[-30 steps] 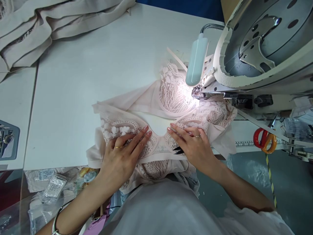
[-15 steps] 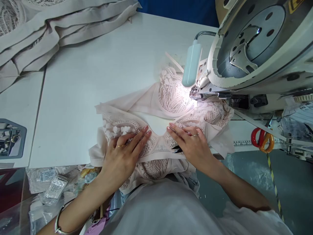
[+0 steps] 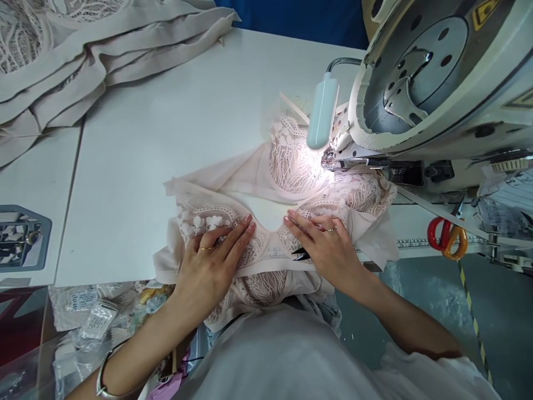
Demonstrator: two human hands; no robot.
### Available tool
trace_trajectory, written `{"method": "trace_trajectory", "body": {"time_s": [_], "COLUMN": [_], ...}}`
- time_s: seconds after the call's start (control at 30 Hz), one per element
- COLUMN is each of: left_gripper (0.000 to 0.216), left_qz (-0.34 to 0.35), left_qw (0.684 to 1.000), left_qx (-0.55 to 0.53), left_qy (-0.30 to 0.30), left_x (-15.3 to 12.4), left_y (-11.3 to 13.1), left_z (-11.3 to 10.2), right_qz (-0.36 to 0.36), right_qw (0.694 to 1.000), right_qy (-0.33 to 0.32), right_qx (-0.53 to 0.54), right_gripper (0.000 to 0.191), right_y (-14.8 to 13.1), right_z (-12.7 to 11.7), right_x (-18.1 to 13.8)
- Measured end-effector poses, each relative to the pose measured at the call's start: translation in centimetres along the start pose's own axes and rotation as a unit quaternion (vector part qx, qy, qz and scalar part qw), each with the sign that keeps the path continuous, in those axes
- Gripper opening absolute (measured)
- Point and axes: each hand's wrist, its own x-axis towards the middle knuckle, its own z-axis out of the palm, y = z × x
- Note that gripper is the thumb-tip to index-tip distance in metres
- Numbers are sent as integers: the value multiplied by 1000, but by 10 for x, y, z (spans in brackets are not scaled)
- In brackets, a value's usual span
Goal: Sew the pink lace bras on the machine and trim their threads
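A pale pink lace bra (image 3: 270,244) lies spread along the table's front edge. My left hand (image 3: 214,253) rests flat on its left cup, fingers stretched out towards the centre neckline. On the right cup lies my right hand (image 3: 325,244), index and middle fingers extended to the neckline. Dark pointed tips of thread snips (image 3: 300,254) stick out from under the right palm; the rest of them is hidden. Behind the hands, more lace, including a cup (image 3: 287,164), sits under the lit needle area of the sewing machine (image 3: 362,133).
A small lamp (image 3: 322,114) shines on the needle area. Stacked pale bra pieces (image 3: 100,53) lie at the back left. Red and orange-handled scissors (image 3: 447,239) hang at the right, beside a narrow strap (image 3: 441,214). Plastic-bagged items (image 3: 97,319) sit below the table's left side.
The view has shifted slightly. Both hands and the bra stay in nearly the same place, with the left fingertips moved very slightly left.
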Motion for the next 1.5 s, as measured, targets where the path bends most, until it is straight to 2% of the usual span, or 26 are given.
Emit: {"method": "trace_trajectory", "body": {"time_s": [0.8,1.23,1.33,1.5], "left_gripper": [49,47,47,46], "left_qz": [0,3,9,-23], "left_qw": [999,999,998,976], "left_qx": [-24,-3,-20,-77], "left_qy": [21,33,66,201], "left_x": [1,0,0,-10], "left_y": [-1,0,1,24], "left_z": [3,4,5,7], "right_qz": [-4,4,-7,-24], "right_qw": [1000,1000,1000,990], "right_qy": [17,-13,8,87], "right_qx": [-5,20,20,108], "right_gripper": [59,60,53,34], "right_y": [0,-3,-3,-9], "right_z": [0,0,-8,-17], "right_x": [1,0,3,18]}}
